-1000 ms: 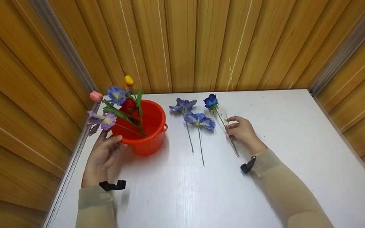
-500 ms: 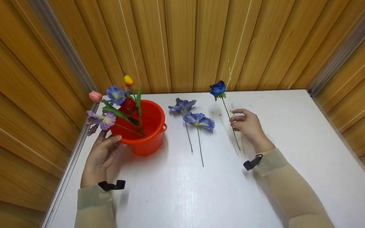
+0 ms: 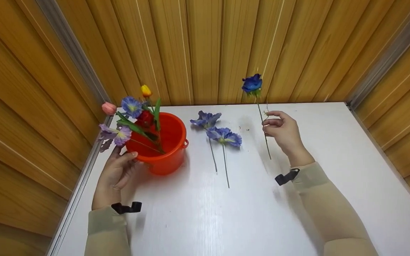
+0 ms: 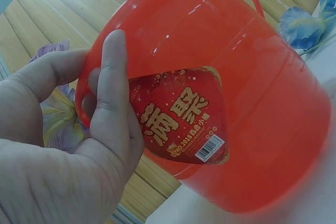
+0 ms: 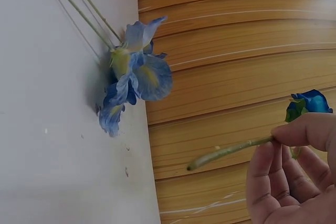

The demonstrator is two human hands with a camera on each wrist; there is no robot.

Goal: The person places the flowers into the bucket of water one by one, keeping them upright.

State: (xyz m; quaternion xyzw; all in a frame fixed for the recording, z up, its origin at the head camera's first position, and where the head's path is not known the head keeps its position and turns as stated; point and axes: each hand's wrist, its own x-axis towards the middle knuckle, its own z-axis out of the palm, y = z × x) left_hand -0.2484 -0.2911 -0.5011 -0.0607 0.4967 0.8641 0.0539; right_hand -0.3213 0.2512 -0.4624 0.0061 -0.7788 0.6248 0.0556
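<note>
On the white table point(image 3: 205, 220), near its left edge, my left hand point(image 3: 115, 174) pinches the round red plastic bucket point(image 3: 162, 165), likely for steadiness; my right hand point(image 3: 286, 137) pinches a blue rose point(image 3: 252, 84).

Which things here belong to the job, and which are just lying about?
Likely job:
Blue rose with green stem, pinched by the right hand
Round orange-red plastic bucket, gripped by the left hand
Multicoloured flowers standing in it
Probably two ruffled blue-violet flowers, untouched

Lying about:
Tiny dark specks on the white tabletop

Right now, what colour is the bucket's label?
The label is mostly red; best in left wrist view.
</note>
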